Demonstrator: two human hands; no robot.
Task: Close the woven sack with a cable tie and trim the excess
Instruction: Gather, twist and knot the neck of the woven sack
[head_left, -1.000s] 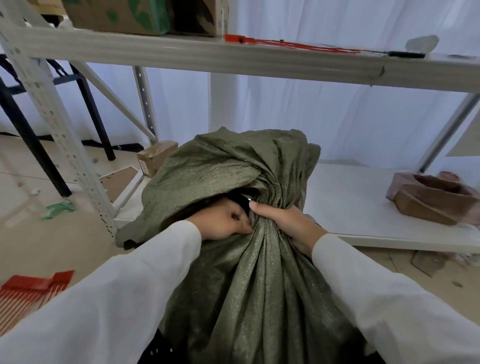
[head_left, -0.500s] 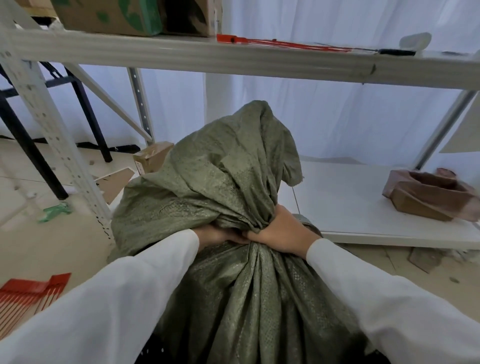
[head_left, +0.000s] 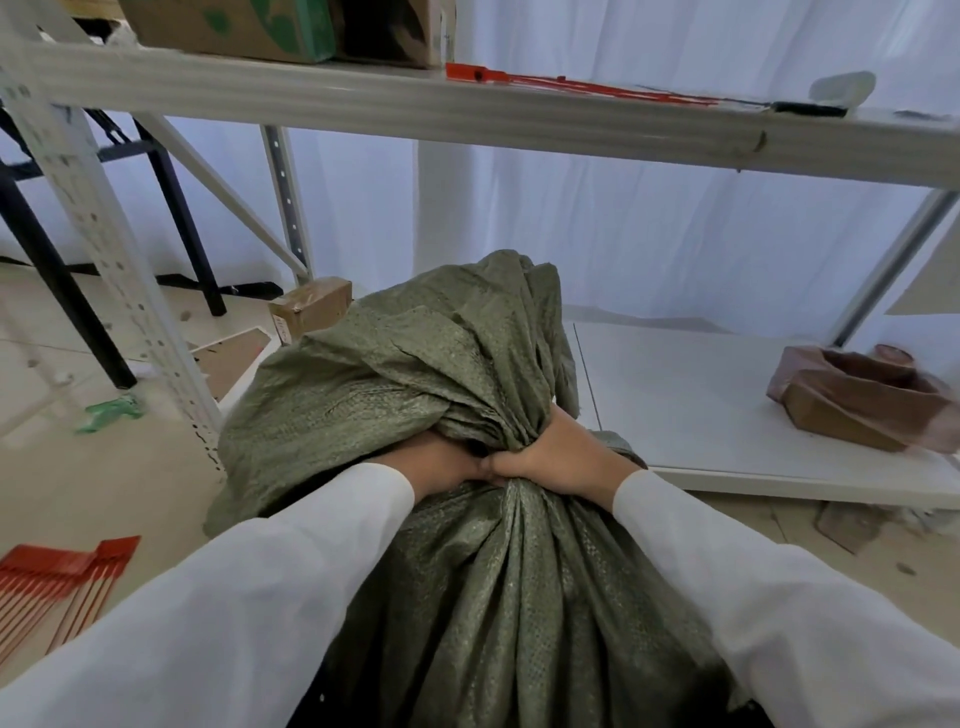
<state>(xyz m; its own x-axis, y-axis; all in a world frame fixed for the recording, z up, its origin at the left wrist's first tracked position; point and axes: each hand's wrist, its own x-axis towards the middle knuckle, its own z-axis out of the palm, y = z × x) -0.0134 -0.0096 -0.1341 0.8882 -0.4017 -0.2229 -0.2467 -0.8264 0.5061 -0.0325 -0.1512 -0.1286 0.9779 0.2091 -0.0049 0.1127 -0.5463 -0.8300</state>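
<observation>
An olive-green woven sack (head_left: 498, 597) stands in front of me, its top bunched into a neck with loose fabric flopping over to the left. My left hand (head_left: 441, 465) grips the neck from the left, partly hidden under the overhanging fabric. My right hand (head_left: 558, 454) grips the neck from the right, fingers curled into the gathered cloth. The two hands touch at the neck. A bundle of red cable ties (head_left: 57, 582) lies on the floor at the lower left. More red ties (head_left: 571, 85) lie on the upper shelf.
A grey metal shelf beam (head_left: 467, 117) crosses overhead, its perforated upright (head_left: 119, 291) at the left. The white lower shelf board (head_left: 727, 410) holds a brown wrapped parcel (head_left: 862, 400). A small cardboard box (head_left: 311, 306) sits behind the sack. A black-handled tool (head_left: 808, 108) lies on the upper shelf.
The loose sack top rose upright and then sank lower again. My hands closed tighter round the neck and now touch each other.
</observation>
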